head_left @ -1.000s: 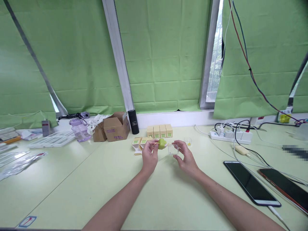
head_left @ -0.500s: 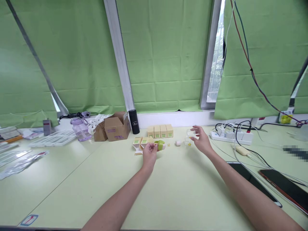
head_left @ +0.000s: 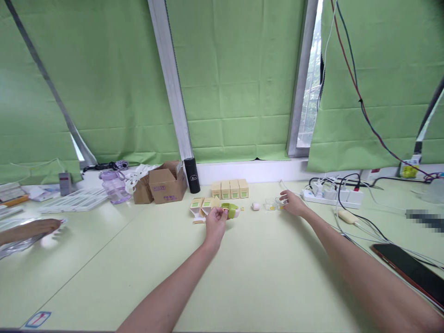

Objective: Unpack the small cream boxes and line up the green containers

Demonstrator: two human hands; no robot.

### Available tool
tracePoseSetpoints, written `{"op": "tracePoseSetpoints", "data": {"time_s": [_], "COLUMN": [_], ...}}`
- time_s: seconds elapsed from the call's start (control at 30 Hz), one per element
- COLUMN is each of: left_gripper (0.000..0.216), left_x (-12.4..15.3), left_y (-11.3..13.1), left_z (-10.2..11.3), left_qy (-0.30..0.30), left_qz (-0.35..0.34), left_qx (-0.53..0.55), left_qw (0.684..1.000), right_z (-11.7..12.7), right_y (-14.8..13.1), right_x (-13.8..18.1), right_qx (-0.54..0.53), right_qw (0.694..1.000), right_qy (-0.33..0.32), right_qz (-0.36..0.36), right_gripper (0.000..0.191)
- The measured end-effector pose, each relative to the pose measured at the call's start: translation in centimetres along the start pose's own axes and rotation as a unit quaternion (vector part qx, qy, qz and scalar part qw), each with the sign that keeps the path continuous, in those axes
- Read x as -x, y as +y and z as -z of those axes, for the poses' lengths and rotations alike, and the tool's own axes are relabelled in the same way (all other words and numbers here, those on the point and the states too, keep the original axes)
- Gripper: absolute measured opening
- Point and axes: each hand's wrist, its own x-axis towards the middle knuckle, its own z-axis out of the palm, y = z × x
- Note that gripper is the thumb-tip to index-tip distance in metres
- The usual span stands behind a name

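My left hand [head_left: 215,222] pinches a small green-and-white rounded object [head_left: 233,211] above the table; I cannot make out its exact kind. Farther right, my right hand [head_left: 293,202] has its fingers at the edge of a clear plastic piece [head_left: 278,203], low at the table top. Beside that lies another clear plastic piece [head_left: 269,205] with a yellow spot. Between the hands sit a small pale pink block [head_left: 255,206] and a tiny yellowish bit [head_left: 242,209]. Opened small cartons [head_left: 197,208] stand just behind my left hand.
Several small beige boxes [head_left: 230,189] form a row at the back. A cardboard box [head_left: 168,185], black bottle [head_left: 192,175] and purple jug [head_left: 115,187] stand left. Another person's hand [head_left: 38,229] reaches over plastic bags. Right are a power strip [head_left: 333,198], cables and a phone [head_left: 409,268].
My right hand has lowered the clear plastic piece to the table, beside the other one. My left hand stays about where it was. Another person's hand has come in at the left.
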Motion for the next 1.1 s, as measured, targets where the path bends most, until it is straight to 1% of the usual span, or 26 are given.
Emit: {"op": "tracePoseSetpoints", "data": {"time_s": [0.13,0.27,0.33,0.37,0.4,0.43,0.47,0.5,0.6,0.67,0.73,0.83,0.9,0.97,1.1], "left_gripper": [0.049,0.046,0.043,0.041,0.039,0.036,0.034,0.031,0.024,0.02,0.018,0.013,0.011,0.012,0.015], "left_x": [0.1,0.4,0.6,0.7,0.8,0.9,0.9,1.0,1.1,1.2,1.3,1.4,1.5,1.6,1.8], "left_y": [0.1,0.3,0.5,0.6,0.7,0.8,0.9,0.9,1.1,1.2,1.3,1.5,1.5,1.5,1.4], "left_z": [0.0,-0.1,-0.1,-0.1,-0.1,-0.2,-0.2,-0.2,-0.4,-0.4,-0.5,-0.5,-0.5,-0.6,-0.7], "left_qy": [-0.002,-0.013,-0.022,-0.027,-0.033,-0.038,-0.043,-0.047,-0.059,-0.067,-0.074,-0.088,-0.1,-0.11,-0.13], "left_qz": [0.009,0.026,0.04,0.048,0.058,0.068,0.079,0.09,0.12,0.132,0.144,0.158,0.165,0.171,0.18], "left_qx": [0.005,0.021,0.034,0.04,0.047,0.053,0.059,0.065,0.077,0.083,0.092,0.101,0.1,0.097,0.088], "left_qw": [1.0,0.999,0.998,0.998,0.997,0.996,0.994,0.993,0.988,0.985,0.983,0.978,0.976,0.974,0.971], "right_z": [-0.5,0.0,0.0,-0.1,-0.3,-0.6,-1.0,-1.5,-3.1,-4.1,-4.9,-5.6,-6.0,-6.3,-6.4], "right_y": [0.1,-0.9,-2.2,-3.1,-4.2,-5.4,-6.6,-7.8,-11.2,-12.8,-13.7,-14.2,-14.2,-14.1,-14.1], "right_x": [0.1,0.5,1.2,1.6,2.2,2.9,3.7,4.6,7.6,9.6,11.2,12.8,13.2,13.3,13.3], "right_qx": [0.002,0.018,0.025,0.026,0.02,0.008,-0.008,-0.025,-0.068,-0.09,-0.096,-0.06,-0.044,-0.042,-0.038], "right_qw": [1.0,0.999,0.996,0.993,0.986,0.979,0.973,0.967,0.955,0.946,0.934,0.917,0.913,0.914,0.91], "right_qy": [-0.001,0.039,0.079,0.106,0.149,0.178,0.196,0.2,0.164,0.133,0.105,0.073,0.065,0.069,0.08], "right_qz": [0.009,0.025,0.038,0.047,0.068,0.095,0.123,0.153,0.237,0.283,0.327,0.387,0.401,0.398,0.405], "right_gripper": [0.057,0.068,0.068,0.063,0.056,0.05,0.046,0.045,0.041,0.041,0.046,0.053,0.054,0.054,0.048]}}
